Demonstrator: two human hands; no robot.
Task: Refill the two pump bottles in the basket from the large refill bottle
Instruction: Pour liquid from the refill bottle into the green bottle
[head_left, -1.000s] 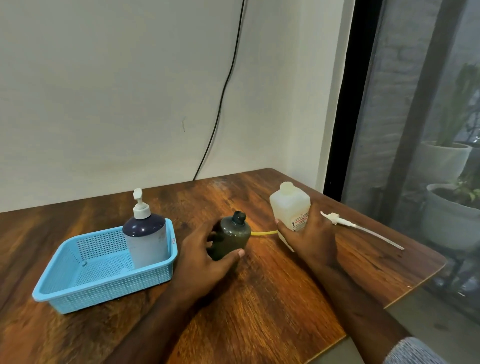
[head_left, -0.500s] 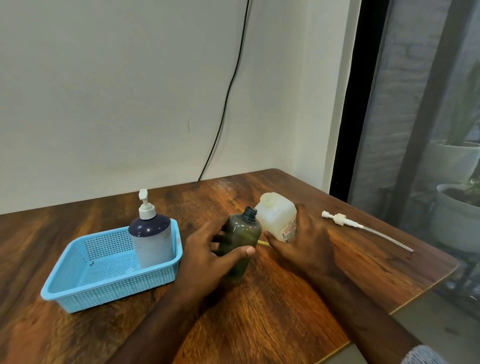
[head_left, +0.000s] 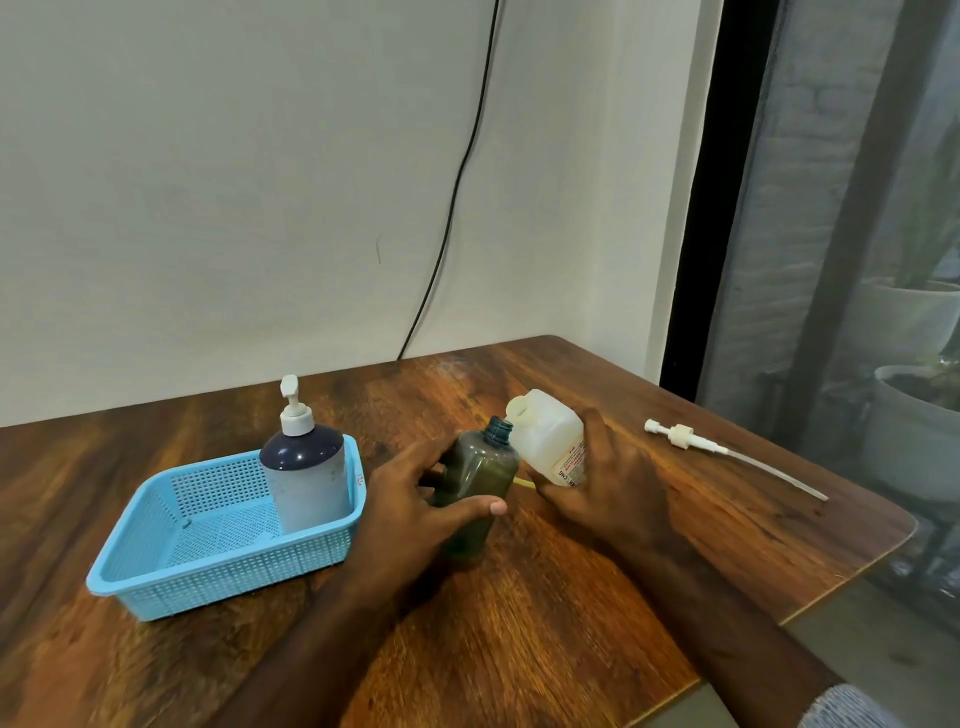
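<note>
green bottle (head_left: 480, 483): the left hand (head_left: 415, 512) is covering its lower side.
white bottle (head_left: 550, 436): its label words are looking too small to read.
plant pots (head_left: 914, 441): the picture's edge is cutting them off.

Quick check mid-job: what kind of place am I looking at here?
Likely a home room, at a wooden table in a corner by a plain wall, with a glass door showing potted plants outside.

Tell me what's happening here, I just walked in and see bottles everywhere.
A person is refilling soap bottles. The left hand grips an uncapped dark green bottle on the table, while the right hand tips the white refill bottle toward its neck. The pump lies aside. A second pump bottle waits in the blue basket.
</note>
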